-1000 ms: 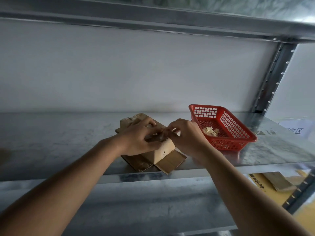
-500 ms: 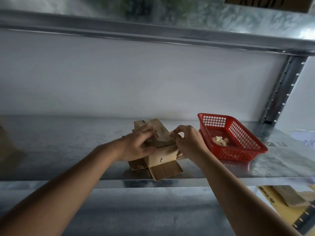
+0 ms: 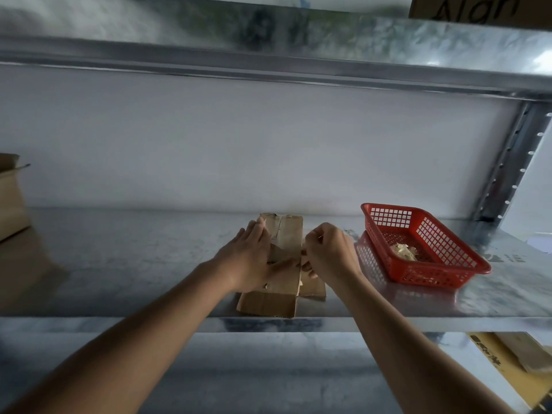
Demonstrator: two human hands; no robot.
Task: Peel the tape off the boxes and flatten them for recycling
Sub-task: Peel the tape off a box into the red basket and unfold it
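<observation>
- We press the left hand [image 3: 249, 262] flat, fingers straight, on the box [image 3: 276, 276]; this likely holds the cardboard down and steady.
- The box lies collapsed near the front edge of the shelf [image 3: 134, 264], between both hands, within easy reach.
- The right hand [image 3: 330, 252] has curled fingers at the box's right edge; it appears to pinch something thin there, probably tape, though we cannot tell for certain.
- The basket [image 3: 448, 276] sits just right of the box, likely to receive peeled tape; a pale wad [image 3: 404, 251] already lies inside.
- Count: two hands, one flattened box, one basket, one wad, and one further carton [image 3: 10, 201] at the far left.
</observation>
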